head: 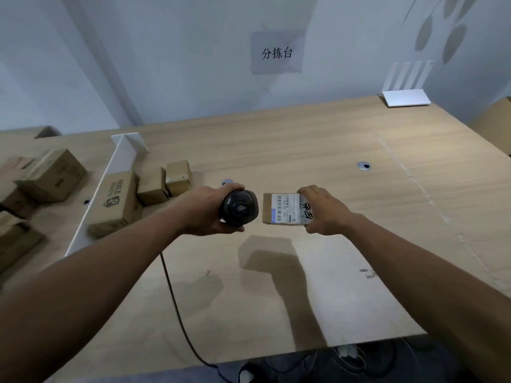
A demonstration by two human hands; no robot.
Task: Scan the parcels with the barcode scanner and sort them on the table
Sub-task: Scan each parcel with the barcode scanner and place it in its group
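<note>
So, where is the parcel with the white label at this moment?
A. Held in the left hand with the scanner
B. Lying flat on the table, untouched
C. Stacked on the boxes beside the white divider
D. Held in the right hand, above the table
D: the right hand holds the labelled parcel in the air, its shadow falling on the table below, while the left hand grips the barcode scanner.

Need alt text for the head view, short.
Left hand holds a black scanner beside a small labelled parcel gripped by the right hand above a wooden table. More boxes sit at left around a white divider.
</note>
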